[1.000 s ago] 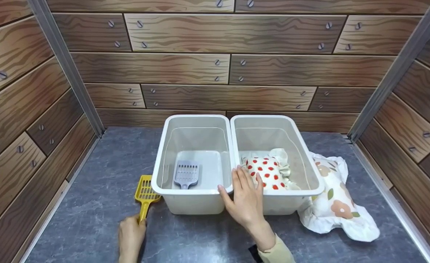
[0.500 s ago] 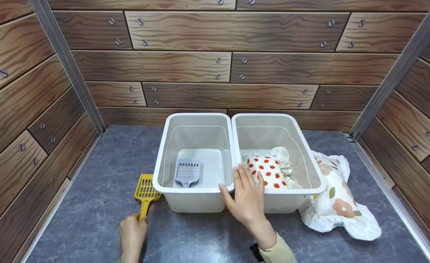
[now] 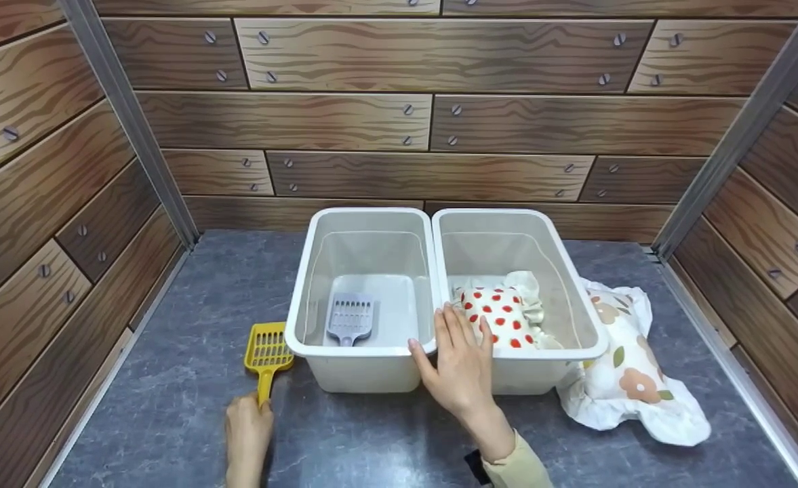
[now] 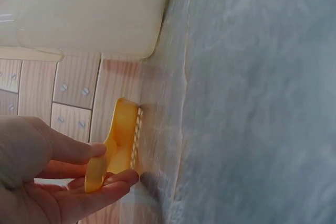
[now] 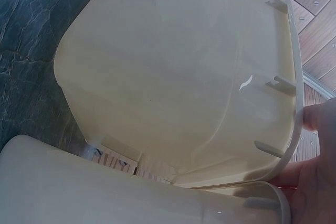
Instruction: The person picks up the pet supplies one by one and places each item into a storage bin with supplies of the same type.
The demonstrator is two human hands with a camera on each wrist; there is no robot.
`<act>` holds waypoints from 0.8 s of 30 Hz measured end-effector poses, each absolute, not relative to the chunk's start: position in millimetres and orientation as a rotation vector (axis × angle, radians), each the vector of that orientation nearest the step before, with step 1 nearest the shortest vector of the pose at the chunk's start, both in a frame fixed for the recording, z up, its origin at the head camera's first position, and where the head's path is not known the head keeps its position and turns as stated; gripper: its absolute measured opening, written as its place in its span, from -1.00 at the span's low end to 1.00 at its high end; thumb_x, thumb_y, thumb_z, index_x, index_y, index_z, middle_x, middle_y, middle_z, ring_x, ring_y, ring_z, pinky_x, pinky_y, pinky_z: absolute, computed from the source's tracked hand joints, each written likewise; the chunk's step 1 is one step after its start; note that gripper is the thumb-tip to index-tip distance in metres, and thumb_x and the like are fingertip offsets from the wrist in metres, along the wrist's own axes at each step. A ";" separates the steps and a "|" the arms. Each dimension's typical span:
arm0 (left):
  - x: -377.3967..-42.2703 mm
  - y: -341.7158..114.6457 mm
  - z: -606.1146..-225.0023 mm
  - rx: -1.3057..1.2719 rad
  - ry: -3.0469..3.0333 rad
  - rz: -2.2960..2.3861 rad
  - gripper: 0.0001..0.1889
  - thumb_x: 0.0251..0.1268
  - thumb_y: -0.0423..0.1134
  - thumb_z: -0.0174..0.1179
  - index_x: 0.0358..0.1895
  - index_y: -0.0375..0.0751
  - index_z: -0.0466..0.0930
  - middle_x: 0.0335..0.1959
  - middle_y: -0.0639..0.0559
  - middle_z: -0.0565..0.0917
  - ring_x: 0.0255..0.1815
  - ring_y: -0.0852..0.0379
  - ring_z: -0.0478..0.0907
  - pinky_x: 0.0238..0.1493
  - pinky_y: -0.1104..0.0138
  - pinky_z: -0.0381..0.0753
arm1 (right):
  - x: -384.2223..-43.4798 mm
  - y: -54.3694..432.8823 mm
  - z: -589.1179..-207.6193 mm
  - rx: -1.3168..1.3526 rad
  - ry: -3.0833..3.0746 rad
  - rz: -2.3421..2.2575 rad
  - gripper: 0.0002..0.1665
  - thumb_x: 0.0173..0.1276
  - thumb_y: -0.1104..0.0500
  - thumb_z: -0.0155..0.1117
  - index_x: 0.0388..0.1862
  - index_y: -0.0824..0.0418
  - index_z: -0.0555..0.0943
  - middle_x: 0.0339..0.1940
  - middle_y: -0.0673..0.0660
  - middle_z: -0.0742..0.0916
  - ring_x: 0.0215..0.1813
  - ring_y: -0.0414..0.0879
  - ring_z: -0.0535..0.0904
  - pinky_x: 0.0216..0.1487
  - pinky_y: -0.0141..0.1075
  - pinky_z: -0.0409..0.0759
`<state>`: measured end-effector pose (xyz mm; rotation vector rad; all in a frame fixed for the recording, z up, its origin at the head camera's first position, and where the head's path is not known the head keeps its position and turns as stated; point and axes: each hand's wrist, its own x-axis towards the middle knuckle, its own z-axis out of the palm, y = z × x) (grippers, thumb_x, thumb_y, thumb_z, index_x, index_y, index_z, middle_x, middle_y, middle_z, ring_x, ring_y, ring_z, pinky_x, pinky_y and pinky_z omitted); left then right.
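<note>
My left hand (image 3: 248, 434) grips the handle of a yellow slotted litter scoop (image 3: 268, 349), whose head lies beside the left bin's near-left corner. In the left wrist view, thumb and fingers pinch the scoop's handle (image 4: 96, 172), and the head sits low over the grey surface. My right hand (image 3: 463, 376) rests with straight fingers on the near rims where the left white bin (image 3: 361, 369) and right white bin (image 3: 531, 373) meet. A grey slotted scoop (image 3: 351, 317) lies inside the left bin. Inside the right bin is a strawberry-print cloth bag (image 3: 500, 313), partly hidden by my fingers.
A flower-print cloth bag (image 3: 632, 369) lies on the grey tabletop (image 3: 168, 379), right against the right bin. Wood-patterned walls (image 3: 405, 122) with metal corner posts enclose the back and both sides.
My left hand has shifted the yellow scoop slightly left, a little away from the left bin. The right hand stays on the rims. The head view has tilted slightly.
</note>
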<state>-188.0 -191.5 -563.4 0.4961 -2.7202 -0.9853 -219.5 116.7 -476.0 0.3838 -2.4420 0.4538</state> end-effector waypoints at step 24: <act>-187.0 -184.4 -564.7 0.382 -2.495 -0.948 -0.69 0.18 -0.55 0.22 -0.03 -0.70 0.53 -0.38 -0.38 0.53 -0.32 -0.34 0.58 -0.32 -0.09 0.60 | -219.0 116.8 -474.8 0.384 -2.465 0.481 -0.26 0.35 -0.16 0.17 0.24 0.41 0.52 0.28 0.32 0.57 0.38 0.20 0.39 0.42 0.24 -0.01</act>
